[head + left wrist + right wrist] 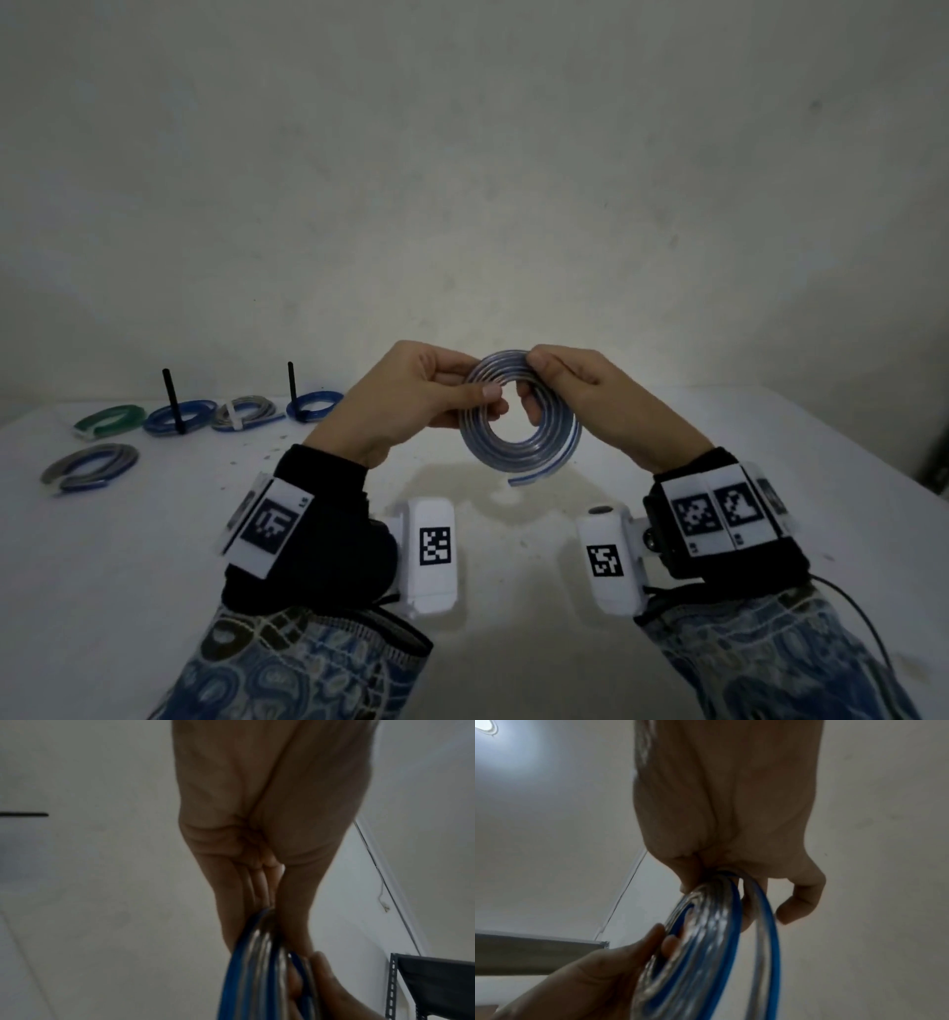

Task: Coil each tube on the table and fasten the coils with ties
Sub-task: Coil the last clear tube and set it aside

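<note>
Left hand (405,398), right hand (590,395) pinching.

The coil (518,416) hangs above the table (513,591), between the left hand (400,398) and right hand (590,401). Five coils (246,413) lie far left, seemingly two around upright ties (172,401).

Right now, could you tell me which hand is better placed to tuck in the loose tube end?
The right hand: the free end hangs off the coil on its side, while the left hand pinches the opposite edge.
</note>
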